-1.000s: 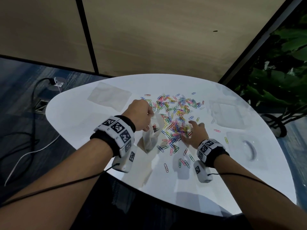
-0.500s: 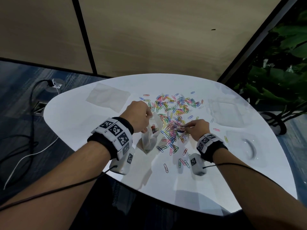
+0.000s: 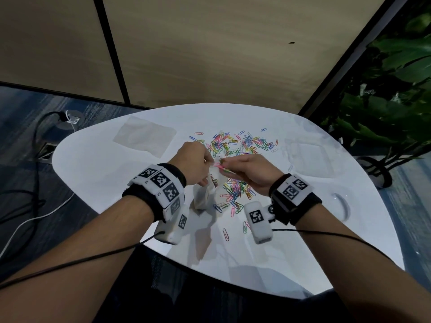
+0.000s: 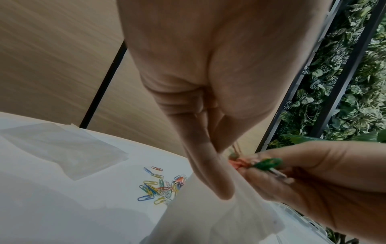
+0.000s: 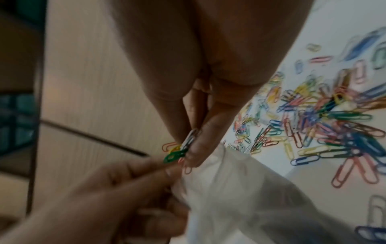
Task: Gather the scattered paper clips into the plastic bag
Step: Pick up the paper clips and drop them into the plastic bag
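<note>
Colourful paper clips [image 3: 235, 145] lie scattered over the white table [image 3: 98, 173], with more below my hands [image 3: 233, 194]. My left hand [image 3: 197, 163] pinches the top edge of a clear plastic bag [image 3: 205, 194] and holds it upright above the table; a few clips sit inside. My right hand [image 3: 242, 170] pinches a small bunch of clips [image 5: 177, 150], green, orange and white, right at the bag's mouth [image 4: 229, 166]. In the right wrist view the bag [image 5: 240, 189] hangs just below the pinched clips.
A flat clear bag [image 3: 144, 137] lies at the table's back left. Clear plastic boxes [image 3: 307, 155] and a lid [image 3: 338, 203] sit at the right. Loose clips [image 3: 225, 234] lie near the front edge. Cables cross the floor on the left; a plant stands at the right.
My right hand closed on a bunch of clips in the pile, lifted it and carried it left to the bag's mouth. My left hand kept holding the bag.
</note>
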`<action>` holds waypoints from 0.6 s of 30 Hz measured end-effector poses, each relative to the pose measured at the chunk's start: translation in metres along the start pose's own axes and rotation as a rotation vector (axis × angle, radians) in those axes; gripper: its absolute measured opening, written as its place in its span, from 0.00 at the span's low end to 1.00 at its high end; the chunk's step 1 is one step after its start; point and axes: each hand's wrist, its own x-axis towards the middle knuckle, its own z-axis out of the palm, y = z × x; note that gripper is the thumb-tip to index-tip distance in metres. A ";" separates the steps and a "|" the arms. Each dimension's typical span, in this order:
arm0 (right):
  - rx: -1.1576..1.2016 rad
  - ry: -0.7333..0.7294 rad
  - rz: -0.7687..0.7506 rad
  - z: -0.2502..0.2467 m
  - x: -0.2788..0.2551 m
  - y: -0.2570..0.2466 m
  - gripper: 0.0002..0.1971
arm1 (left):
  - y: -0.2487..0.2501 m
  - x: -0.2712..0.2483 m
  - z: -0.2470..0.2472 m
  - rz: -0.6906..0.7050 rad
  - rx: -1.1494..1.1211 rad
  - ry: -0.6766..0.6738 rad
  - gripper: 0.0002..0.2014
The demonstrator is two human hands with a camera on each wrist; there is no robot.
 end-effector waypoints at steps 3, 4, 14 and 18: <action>-0.359 0.107 -0.091 0.019 0.004 0.008 0.06 | 0.001 0.000 0.002 0.010 0.007 0.005 0.12; -0.493 0.130 -0.136 0.021 0.006 0.010 0.05 | 0.000 0.000 0.001 0.011 0.005 0.009 0.12; -0.958 0.252 -0.150 -0.034 0.004 -0.001 0.11 | -0.003 -0.001 -0.004 0.017 0.005 0.037 0.11; -1.391 0.253 0.239 -0.076 0.019 0.037 0.50 | -0.008 -0.001 -0.010 0.011 0.007 0.043 0.11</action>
